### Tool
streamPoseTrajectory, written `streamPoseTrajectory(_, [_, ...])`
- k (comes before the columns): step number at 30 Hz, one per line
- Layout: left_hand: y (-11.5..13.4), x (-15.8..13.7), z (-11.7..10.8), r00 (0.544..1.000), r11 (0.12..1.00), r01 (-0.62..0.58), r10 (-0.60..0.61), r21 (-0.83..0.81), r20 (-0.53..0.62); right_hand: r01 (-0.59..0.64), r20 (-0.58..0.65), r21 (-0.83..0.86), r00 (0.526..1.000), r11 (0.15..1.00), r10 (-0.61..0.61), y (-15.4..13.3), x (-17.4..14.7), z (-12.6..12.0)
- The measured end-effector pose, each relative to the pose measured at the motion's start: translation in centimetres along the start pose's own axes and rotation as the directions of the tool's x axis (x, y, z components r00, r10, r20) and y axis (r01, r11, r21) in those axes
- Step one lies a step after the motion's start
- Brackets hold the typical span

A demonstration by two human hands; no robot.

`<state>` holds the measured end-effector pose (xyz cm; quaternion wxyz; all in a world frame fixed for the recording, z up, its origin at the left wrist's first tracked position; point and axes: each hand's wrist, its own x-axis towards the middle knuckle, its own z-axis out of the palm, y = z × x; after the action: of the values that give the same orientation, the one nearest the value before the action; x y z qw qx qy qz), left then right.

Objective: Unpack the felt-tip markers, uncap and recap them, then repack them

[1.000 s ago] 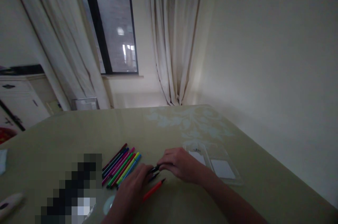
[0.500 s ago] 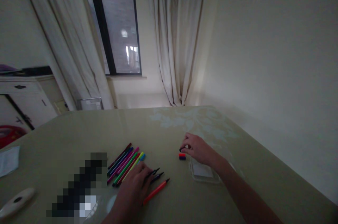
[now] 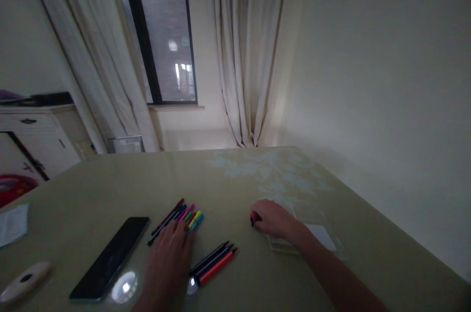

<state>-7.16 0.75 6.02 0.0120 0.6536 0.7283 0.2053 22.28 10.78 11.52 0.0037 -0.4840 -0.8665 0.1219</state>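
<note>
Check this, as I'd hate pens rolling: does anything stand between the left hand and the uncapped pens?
Nothing visible does: a strip of table separates the left hand from the uncapped pens. The capped pens lie beyond, partly hidden by its fingers; the right hand is farther right.

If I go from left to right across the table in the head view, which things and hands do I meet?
Pale oval object with a dark spot, black phone, left hand, three uncapped pens, right hand.
</note>
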Motion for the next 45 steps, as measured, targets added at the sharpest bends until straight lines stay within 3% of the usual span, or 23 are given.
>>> streamPoseTrajectory(3, [-0.3, 0.0, 0.4, 0.999, 0.999, -0.051, 0.051, -0.005, 0.003, 0.002, -0.023, -0.006, 1.0, 1.0, -0.002, -0.2, 0.0, -0.2])
streamPoseTrajectory(6, [0.5, -0.1, 0.4, 0.991, 0.982, -0.13, 0.132, -0.134, 0.001, 0.043, -0.062, 0.014, 0.997, 0.999, -0.042, -1.3, -0.1, -0.4])
streamPoseTrajectory(11, [2.8, -0.6, 0.1, 0.983, 0.918, -0.126, 0.166, -0.376, 0.073, 0.33, -0.175, 0.138, 0.936, 0.934, -0.305, -4.9, -0.5, 0.0])
streamPoseTrajectory(14, [3.8, -1.0, 0.4, 0.979, 0.889, -0.113, 0.177, -0.443, 0.106, 0.388, -0.138, 0.102, 0.917, 0.916, -0.374, -6.0, -0.7, 0.1])
streamPoseTrajectory(17, [3.9, -1.1, 0.9, 0.957, 0.866, -0.162, 0.254, -0.473, 0.138, 0.414, -0.143, 0.094, 0.906, 0.905, -0.399, -5.1, -0.7, -0.6])
streamPoseTrajectory(21, [2.8, -0.6, 0.9, 0.977, 0.892, -0.1, 0.172, -0.442, 0.126, 0.315, -0.308, 0.133, 0.914, 0.94, -0.263, -1.9, -0.4, -2.2])
streamPoseTrajectory(24, [1.9, -0.2, 0.4, 0.981, 0.905, -0.122, 0.173, -0.409, 0.091, 0.205, -0.407, 0.162, 0.905, 0.965, -0.123, -0.1, 0.0, -2.7])
streamPoseTrajectory(29, [1.7, -0.2, 0.1, 0.97, 0.923, -0.171, 0.219, -0.344, 0.104, 0.064, -0.238, 0.04, 0.97, 0.997, -0.052, 0.6, 1.0, -0.5])
streamPoseTrajectory(33, [1.9, -0.3, 0.5, 0.957, 0.912, -0.141, 0.225, -0.384, 0.185, 0.013, -0.193, -0.002, 0.981, 1.0, -0.013, 1.1, 1.6, 1.1])
streamPoseTrajectory(36, [1.3, 0.1, 0.6, 0.977, 0.927, -0.095, 0.156, -0.363, 0.142, 0.002, -0.178, -0.032, 0.984, 0.999, -0.008, 1.5, 1.8, 1.5])
streamPoseTrajectory(41, [-0.6, 0.6, 0.3, 0.999, 0.995, -0.035, 0.034, -0.098, -0.013, -0.005, -0.173, -0.05, 0.985, 0.999, -0.004, 1.7, 1.9, 1.8])
streamPoseTrajectory(45, [-1.1, 0.5, 0.4, 0.999, 0.998, -0.053, 0.053, 0.014, 0.01, 0.006, -0.188, -0.028, 0.982, 1.0, -0.011, 1.5, 1.7, 1.5])
